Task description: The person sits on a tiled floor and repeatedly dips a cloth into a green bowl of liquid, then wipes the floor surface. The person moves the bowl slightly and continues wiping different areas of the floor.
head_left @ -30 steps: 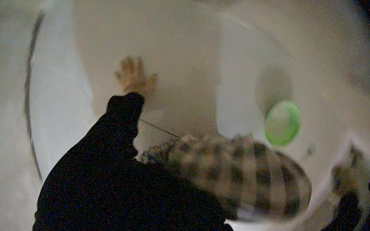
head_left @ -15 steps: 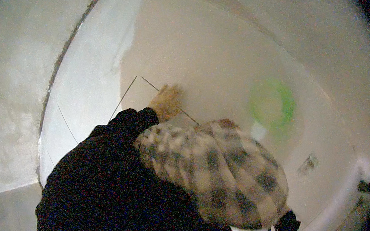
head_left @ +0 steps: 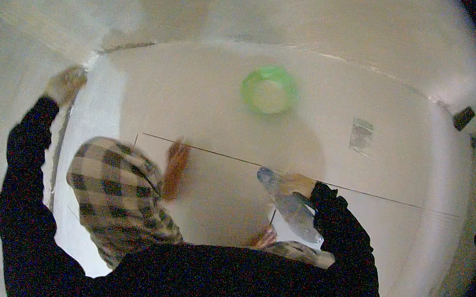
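My left hand point(head_left: 68, 84) rests at the far left, against the grey wall next to the dark seam. Its fingers look stretched out, though blurred. In my right hand point(head_left: 296, 184), right of the middle, is a bluish-grey, see-through thing that looks like a plastic bottle point(head_left: 300, 218), tilted with its lower end to the right. Between my black-sleeved arms, a person in a plaid garment point(head_left: 116, 183) bends low. One of that person's hands point(head_left: 175, 167) touches the beige surface point(head_left: 207, 198); their other hand point(head_left: 265, 236) is partly hidden.
A thin dark line point(head_left: 213, 154) crosses the beige surface. Beyond it is a blurred green-rimmed round thing point(head_left: 247, 89). A small grey rectangular patch point(head_left: 362, 136) lies to the right. Grey walls rise at the left and far side; a dark block point(head_left: 464, 118) is at the far right.
The view has shifted. My left hand has moved from the beige surface to the left wall. My right hand has come forward with the bottle-like thing, and the plaid garment is now farther left.
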Demonstrator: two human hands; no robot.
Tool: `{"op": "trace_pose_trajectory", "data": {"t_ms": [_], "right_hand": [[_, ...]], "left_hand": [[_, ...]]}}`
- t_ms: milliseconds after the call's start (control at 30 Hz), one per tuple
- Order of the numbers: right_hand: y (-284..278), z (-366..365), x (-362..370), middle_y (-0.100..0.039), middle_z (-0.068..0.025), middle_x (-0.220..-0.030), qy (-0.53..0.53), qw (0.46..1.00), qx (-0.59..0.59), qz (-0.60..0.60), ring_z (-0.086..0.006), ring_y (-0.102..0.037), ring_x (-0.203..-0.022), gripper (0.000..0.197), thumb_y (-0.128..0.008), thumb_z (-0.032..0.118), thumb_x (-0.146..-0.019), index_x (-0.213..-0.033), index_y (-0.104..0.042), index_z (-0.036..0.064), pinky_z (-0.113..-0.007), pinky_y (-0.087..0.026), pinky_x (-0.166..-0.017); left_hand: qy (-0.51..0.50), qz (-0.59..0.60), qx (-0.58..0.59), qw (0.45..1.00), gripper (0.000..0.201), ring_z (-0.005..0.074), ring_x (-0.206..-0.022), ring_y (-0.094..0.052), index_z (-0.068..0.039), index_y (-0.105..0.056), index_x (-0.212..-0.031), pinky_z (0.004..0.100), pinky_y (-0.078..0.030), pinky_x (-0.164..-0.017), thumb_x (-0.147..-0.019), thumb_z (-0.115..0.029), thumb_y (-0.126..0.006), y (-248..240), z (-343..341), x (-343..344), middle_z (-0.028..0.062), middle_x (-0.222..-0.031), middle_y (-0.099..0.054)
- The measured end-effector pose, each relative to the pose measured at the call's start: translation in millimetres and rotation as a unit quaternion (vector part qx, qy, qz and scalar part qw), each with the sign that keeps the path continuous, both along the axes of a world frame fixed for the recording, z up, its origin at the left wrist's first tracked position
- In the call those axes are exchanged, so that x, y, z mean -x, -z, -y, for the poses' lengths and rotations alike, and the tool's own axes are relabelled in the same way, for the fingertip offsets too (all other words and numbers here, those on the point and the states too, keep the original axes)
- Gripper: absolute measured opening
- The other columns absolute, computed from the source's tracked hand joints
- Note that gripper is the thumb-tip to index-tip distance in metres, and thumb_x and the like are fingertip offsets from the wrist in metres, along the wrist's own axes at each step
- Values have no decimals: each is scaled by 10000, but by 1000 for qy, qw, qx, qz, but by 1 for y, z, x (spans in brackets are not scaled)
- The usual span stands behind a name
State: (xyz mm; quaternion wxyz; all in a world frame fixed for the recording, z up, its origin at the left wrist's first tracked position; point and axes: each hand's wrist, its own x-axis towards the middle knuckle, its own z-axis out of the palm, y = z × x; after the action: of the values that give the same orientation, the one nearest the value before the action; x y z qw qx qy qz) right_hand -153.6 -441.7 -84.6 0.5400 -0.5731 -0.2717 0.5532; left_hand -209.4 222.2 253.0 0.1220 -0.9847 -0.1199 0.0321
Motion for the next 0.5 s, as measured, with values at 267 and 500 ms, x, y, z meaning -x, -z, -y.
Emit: {"op": "trace_pose_trajectory", "data": {"t_ms": [267, 500], "right_hand": [[19, -17, 65, -708, -77, -937, 136, 976, -72, -154, -147, -633, -878, 312, -714, 228, -788, -992, -700, -7, -289, -501, -781], [-34, 102, 74, -710, -118, -1015, 150, 977, 140, -59, -184, -633, -903, 387, -708, 262, -781, -1049, -705, -16, -341, -502, -789]], "left_hand": [[-206, 7, 573, 794, 575, 303, -1096, -576, -109, -529, -1292, 547, -477, -907, -883, -505, -612, 218, 135, -228, 88, -1252, -590], [-200, 59, 810, 548, 590, 301, -1091, -578, -96, -516, -1302, 531, -485, -905, -873, -481, -640, 299, 333, -217, 102, -1251, -584]]}}
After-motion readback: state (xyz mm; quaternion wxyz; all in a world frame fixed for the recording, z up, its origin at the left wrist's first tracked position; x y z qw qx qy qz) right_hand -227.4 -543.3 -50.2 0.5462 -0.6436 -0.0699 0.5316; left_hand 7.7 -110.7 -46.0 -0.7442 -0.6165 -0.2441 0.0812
